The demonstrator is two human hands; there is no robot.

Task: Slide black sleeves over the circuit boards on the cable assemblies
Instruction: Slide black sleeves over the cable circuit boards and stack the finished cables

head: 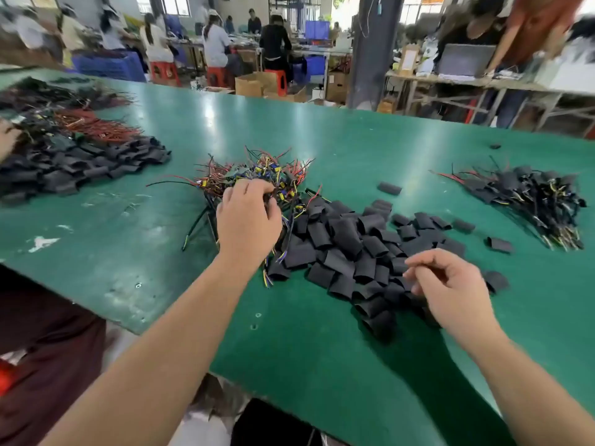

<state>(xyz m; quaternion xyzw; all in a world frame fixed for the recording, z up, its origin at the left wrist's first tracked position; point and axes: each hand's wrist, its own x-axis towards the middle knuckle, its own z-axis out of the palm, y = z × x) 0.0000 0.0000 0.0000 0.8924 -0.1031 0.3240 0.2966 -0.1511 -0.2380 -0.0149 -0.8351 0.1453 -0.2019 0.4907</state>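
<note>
At twelve o'clock your left hand (248, 220) pinches wires in the tangle of cable assemblies (257, 173), your right hand (450, 289) hovers loosely curled, seemingly empty, over the black sleeves (347, 239) at three o'clock, so next you likely free one board and pick a sleeve.

Green table (354, 140), heap of black sleeves (347, 249), tangle of cable assemblies (257, 175), sleeved bundle (531, 201) at right

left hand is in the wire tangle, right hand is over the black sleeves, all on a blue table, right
No: the table is green in the head view. The left hand is in the wire tangle and the right hand is over the black sleeves.
</note>
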